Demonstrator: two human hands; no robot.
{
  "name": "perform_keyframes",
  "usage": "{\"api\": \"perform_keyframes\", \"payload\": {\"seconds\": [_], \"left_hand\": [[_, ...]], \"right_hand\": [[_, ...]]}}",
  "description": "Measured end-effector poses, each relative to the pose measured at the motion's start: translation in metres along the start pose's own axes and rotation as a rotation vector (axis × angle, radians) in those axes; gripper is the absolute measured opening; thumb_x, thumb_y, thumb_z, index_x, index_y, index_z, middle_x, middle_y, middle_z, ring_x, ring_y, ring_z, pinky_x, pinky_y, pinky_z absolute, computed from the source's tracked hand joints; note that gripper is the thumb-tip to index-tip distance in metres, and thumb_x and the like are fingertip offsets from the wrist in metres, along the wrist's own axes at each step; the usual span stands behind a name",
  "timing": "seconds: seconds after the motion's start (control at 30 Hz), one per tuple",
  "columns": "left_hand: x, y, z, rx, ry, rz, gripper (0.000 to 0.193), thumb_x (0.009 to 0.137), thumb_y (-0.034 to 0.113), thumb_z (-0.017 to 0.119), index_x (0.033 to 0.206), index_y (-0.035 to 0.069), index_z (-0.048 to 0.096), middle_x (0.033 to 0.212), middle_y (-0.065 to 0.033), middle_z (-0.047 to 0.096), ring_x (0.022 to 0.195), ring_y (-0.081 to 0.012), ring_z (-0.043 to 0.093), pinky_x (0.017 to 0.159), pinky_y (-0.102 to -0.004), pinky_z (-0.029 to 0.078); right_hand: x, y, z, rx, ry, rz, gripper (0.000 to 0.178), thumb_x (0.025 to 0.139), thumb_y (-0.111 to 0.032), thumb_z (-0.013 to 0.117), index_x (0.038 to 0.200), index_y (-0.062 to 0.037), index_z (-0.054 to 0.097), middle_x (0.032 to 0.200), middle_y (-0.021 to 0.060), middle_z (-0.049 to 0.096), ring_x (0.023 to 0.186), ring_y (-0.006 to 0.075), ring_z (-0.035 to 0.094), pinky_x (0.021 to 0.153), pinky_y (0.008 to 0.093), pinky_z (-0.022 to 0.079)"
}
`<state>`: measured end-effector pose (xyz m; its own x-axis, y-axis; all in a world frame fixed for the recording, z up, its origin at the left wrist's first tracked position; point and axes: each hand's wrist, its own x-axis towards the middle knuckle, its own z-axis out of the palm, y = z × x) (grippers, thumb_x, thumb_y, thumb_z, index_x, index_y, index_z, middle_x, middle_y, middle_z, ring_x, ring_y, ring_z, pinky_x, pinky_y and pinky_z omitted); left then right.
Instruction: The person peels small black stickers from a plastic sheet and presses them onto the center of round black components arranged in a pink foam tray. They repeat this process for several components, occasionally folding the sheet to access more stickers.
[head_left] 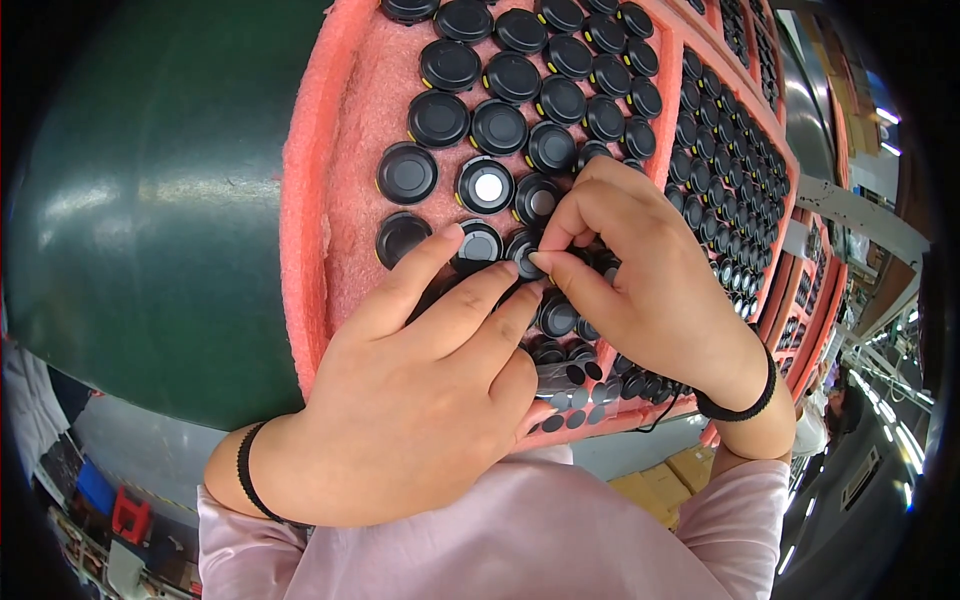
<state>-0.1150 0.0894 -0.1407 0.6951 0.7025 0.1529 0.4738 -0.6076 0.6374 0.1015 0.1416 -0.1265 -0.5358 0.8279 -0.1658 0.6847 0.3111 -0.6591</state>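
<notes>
Rows of round black disc-shaped parts (437, 118) with small yellow tabs lie in a pink foam tray (310, 200). Over the near rows spreads my left hand (430, 370), some fingertips resting on or beside the discs. Its thumb and bent index finger hold a clear sheet of small round stickers (577, 398), dark and grey. My right hand (640, 270) pinches thumb and forefinger together at the edge of one disc (522, 252); whatever lies between those fingertips is too small to make out. A disc with a bright silvery centre (488, 187) sits just beyond my left fingers.
A dark green work surface (150, 220) stretches to the left of the tray. More foam compartments with many black discs (730, 150) continue on the right. Cardboard boxes (665, 485) stand below the near edge, and a red stool (131, 515) is at the lower left.
</notes>
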Motion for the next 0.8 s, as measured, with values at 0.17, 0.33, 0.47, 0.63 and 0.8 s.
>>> {"api": "perform_keyframes", "payload": {"seconds": [0.17,0.33,0.47,0.63,0.8], "left_hand": [[0.002,-0.001,-0.001,-0.002,-0.002,0.009,0.032,0.065,0.032,0.081,0.076,0.006,0.066,0.124,-0.0109,0.069,0.122,-0.0291,0.06,0.112,-0.0555,0.04],[0.002,-0.001,0.002,-0.01,0.068,0.019,0.031,0.067,0.031,0.08,0.079,0.006,0.066,0.117,-0.0108,0.069,0.112,-0.029,0.062,0.1,-0.05,0.045],[0.002,-0.001,0.002,0.032,0.13,0.009,0.029,0.07,0.029,0.078,0.084,0.006,0.066,0.101,-0.0082,0.067,0.095,-0.0271,0.06,0.083,-0.0434,0.045],[0.0,-0.001,-0.001,0.021,0.067,0.009,0.029,0.073,0.028,0.077,0.089,0.006,0.067,0.083,-0.0047,0.06,0.078,-0.0238,0.056,0.069,-0.0383,0.039],[0.002,-0.002,0.002,0.014,0.09,0.046,0.028,0.076,0.026,0.077,0.092,0.006,0.067,0.071,-0.0024,0.054,0.064,-0.0221,0.051,0.061,-0.0372,0.035]], "right_hand": [[0.001,-0.002,-0.003,-0.029,0.022,0.038,0.014,0.08,0.006,0.072,0.088,0.0002,0.062,0.085,0.0088,0.052,0.078,0.0231,0.055,0.067,0.0327,0.046],[-0.009,-0.001,-0.014,0.015,0.038,-0.03,0.017,0.079,0.005,0.074,0.09,-0.0008,0.062,0.087,0.0079,0.055,0.081,0.0233,0.056,0.067,0.0329,0.047],[-0.028,-0.01,-0.03,0.269,-0.141,0.06,0.02,0.078,0.004,0.077,0.091,-0.0025,0.064,0.092,0.0082,0.059,0.086,0.024,0.058,0.069,0.0338,0.048],[-0.045,-0.019,-0.031,0.302,-0.169,0.056,0.024,0.075,0.001,0.081,0.092,-0.0039,0.065,0.095,0.0098,0.062,0.088,0.0257,0.06,0.071,0.0355,0.049],[-0.05,-0.018,-0.022,0.12,-0.054,-0.026,0.027,0.073,-0.001,0.084,0.091,-0.0043,0.064,0.091,0.0102,0.063,0.083,0.0284,0.061,0.071,0.0373,0.05]]}}
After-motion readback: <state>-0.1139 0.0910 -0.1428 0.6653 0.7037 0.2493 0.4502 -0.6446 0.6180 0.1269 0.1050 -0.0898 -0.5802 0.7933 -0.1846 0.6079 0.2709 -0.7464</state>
